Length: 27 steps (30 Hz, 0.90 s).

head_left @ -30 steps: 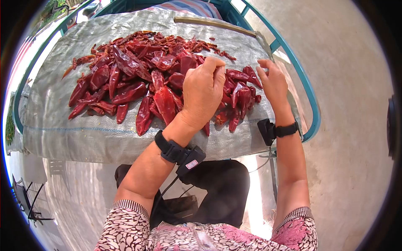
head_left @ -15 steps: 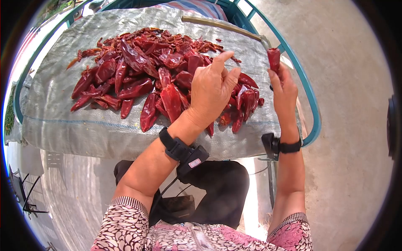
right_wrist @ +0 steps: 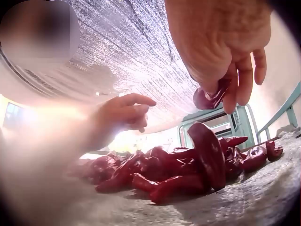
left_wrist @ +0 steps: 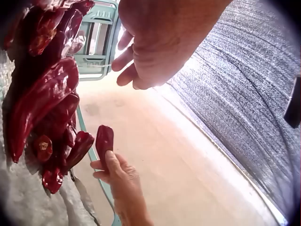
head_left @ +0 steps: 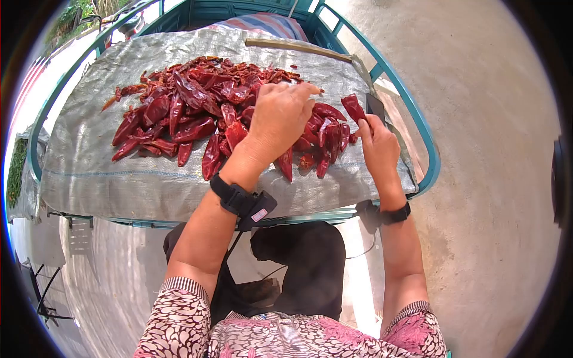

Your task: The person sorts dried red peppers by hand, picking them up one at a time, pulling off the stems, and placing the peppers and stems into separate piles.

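At the right end of the heap, my right hand pinches a dried red chili pepper between thumb and fingers. The chili leans up and to the left, apart from the others. In the left wrist view the same chili stands above the thumb. My left hand hovers over the right part of the heap of dried red chilies, fingers loosely bent, holding nothing. In the right wrist view, the left hand's index finger points toward the right hand.
The heap lies on a grey woven sheet over a cart bed with a teal metal rail. A wooden strip lies along the sheet's back edge. Behind it is a striped cloth. Smaller, crumpled chilies lie at the heap's back.
My right hand, with no chili showing at first, raised one at the right rail, then moved left and lower with it tilted toward the heap. My left hand's pinched fingers have loosened.
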Available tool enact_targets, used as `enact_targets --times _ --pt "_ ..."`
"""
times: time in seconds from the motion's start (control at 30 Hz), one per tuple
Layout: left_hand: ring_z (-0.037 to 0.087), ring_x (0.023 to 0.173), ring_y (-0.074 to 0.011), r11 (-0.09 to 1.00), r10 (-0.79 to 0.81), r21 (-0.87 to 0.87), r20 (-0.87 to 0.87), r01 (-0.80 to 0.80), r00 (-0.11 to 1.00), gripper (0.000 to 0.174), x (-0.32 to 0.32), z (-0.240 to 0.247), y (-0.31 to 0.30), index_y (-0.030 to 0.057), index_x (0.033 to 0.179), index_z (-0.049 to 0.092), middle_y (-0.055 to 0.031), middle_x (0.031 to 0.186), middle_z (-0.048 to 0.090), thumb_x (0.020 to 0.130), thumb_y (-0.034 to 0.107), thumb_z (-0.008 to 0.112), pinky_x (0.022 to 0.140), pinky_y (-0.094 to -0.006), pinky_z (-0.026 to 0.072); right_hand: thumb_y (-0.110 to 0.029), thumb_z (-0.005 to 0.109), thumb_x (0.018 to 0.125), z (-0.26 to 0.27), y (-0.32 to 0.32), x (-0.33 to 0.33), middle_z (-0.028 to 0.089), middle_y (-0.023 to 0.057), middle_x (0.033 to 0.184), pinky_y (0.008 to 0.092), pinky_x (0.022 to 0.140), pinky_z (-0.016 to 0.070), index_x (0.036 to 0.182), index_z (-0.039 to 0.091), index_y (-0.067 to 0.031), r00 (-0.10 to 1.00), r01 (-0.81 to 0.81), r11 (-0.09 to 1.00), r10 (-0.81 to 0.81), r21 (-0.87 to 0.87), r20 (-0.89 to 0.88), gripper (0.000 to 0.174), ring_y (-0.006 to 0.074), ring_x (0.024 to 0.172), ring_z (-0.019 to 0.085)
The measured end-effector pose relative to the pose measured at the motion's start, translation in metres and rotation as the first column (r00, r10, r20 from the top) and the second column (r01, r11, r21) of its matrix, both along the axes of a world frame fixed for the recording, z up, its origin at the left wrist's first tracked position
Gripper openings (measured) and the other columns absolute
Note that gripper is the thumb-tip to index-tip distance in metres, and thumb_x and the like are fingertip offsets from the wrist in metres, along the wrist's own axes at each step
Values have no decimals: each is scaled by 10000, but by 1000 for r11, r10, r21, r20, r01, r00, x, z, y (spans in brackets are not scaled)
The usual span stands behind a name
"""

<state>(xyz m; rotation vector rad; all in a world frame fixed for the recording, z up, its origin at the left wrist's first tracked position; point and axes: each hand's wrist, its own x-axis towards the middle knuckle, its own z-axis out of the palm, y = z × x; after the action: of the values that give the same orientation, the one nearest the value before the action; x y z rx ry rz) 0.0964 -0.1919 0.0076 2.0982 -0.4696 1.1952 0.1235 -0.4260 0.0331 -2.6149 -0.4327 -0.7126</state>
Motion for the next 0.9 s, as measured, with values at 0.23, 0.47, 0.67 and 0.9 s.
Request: enact_targets --times 0.23,0.47,0.67,0.9 --pt "698 793 -331 1000 -31 -9 -64 30 997 134 -28 33 33 6 1037 698 -177 862 722 929 63 645 711 -374 540 -446 564 975 -37 -19 80 751 168 972 479 833 536 1138 728 -166 976 170 985 -169 -1 -139 363 384 944 713" --pt "649 703 -251 992 -121 -65 -217 109 969 143 -57 49 58 1 1072 669 -154 811 692 965 82 620 679 -338 515 -402 679 916 -59 -36 85 749 166 1073 458 875 533 1235 678 -96 945 45 998 -30 37 -326 442 344 1007 715" --pt "636 725 -207 992 -129 -44 -262 122 956 158 -73 56 73 -7 1082 665 -139 827 679 968 75 594 683 -330 506 -409 768 821 -61 -16 43 727 149 1130 492 961 477 1318 620 -140 984 71 995 -81 -71 -156 584 378 1111 640" --pt "666 764 -219 990 -135 -15 -354 138 925 170 -86 53 85 -9 1083 665 -151 868 699 961 76 583 722 -334 525 -356 761 760 -63 -10 57 744 103 1096 478 1002 406 1277 668 -196 966 173 980 -189 -102 -177 549 332 1113 639"
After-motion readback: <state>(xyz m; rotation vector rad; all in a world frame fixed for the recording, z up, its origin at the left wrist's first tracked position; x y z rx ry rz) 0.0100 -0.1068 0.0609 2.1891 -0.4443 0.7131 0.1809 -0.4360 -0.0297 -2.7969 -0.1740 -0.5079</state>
